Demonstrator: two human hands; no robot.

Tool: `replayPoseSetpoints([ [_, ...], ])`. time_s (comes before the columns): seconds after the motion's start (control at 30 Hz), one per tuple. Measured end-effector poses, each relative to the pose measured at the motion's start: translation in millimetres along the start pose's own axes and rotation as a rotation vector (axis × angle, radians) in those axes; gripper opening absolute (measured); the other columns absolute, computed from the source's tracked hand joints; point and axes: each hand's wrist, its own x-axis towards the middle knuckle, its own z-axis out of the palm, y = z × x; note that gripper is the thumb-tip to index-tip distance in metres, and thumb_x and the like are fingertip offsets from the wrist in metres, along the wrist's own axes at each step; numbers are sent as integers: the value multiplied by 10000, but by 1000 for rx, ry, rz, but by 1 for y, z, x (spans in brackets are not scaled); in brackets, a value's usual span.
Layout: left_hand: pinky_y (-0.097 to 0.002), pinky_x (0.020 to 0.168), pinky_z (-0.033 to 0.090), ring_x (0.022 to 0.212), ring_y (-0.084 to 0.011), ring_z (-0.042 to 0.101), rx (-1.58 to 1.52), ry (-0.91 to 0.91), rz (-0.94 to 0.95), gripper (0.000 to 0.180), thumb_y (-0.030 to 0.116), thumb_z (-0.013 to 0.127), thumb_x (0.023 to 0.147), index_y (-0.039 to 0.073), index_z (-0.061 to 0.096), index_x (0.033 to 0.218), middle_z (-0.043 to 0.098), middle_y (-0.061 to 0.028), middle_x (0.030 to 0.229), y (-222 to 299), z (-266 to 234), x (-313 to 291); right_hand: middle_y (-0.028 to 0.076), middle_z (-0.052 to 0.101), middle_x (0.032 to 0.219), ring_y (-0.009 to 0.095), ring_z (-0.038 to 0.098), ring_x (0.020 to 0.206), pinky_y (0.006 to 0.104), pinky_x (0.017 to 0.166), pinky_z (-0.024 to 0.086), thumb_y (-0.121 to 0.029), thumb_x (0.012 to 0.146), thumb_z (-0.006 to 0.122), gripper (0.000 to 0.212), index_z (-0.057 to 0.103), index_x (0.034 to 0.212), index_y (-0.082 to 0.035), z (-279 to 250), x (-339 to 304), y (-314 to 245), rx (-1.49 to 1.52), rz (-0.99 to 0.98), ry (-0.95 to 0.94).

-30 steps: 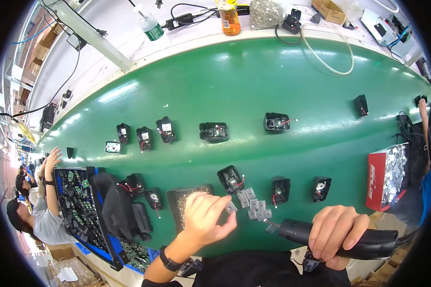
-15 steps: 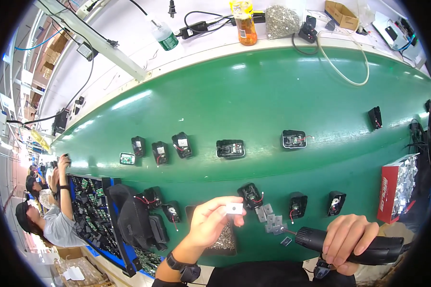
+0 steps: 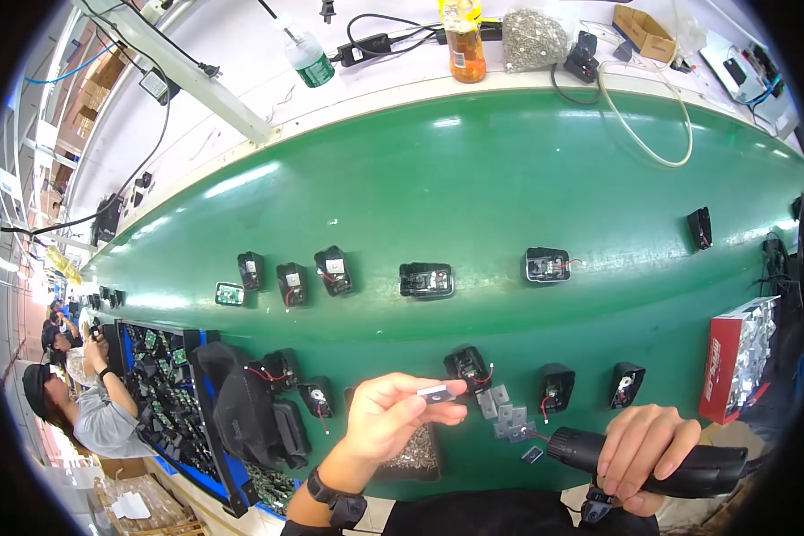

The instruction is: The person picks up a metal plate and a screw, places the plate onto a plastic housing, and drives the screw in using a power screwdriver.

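Observation:
Between the thumb and fingers of my left hand [image 3: 391, 420] is a small silvery metal plate with a hole [image 3: 436, 394], tilted nearly edge-on. My right hand [image 3: 648, 456] is wrapped round a black electric screwdriver [image 3: 573, 448] lying level, its thin bit pointing left. By the bit's tip lies a cluster of similar metal plates [image 3: 506, 420], with one darker plate [image 3: 532, 453] apart from them. Just beyond my left hand sits an open black plastic housing [image 3: 467, 366] with red wires. To the right stand two more housings [image 3: 557, 386] [image 3: 628, 384].
A tray of screws [image 3: 411, 460] lies partly behind my left hand. Farther off, a row of housings [image 3: 426, 280] rests on the green surface [image 3: 509, 196]. Left are a black bag [image 3: 246, 402] and a bin of circuit boards [image 3: 207, 429]; right, a red box [image 3: 722, 366]. A co-worker [image 3: 98, 402] sits at far left.
The plate in my left hand has turned from facing me to nearly edge-on. My right hand and the screwdriver have barely moved. The co-worker's raised arm has come down.

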Motion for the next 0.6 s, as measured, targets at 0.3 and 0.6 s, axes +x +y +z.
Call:
replayPoseSetpoints([
  [0.3,-501,835,624,940,-408,747,-42,87,69,119,39,630,978,-33,584,1060,687,-333,1129,20,-1,15,111,736,813,244,743,687,345,690,635,107,698,773,493,546,1111,-37,-4,0,7,58,-62,1],
  [0.6,-426,941,481,1053,-311,650,1868,107,737,397,74,818,705,48,696,1082,728,-85,1022,40,-38,103,40,670,859,173,682,677,279,608,549,-146,876,808,326,582,1105,-88,-6,7,16,101,-121,-2],
])
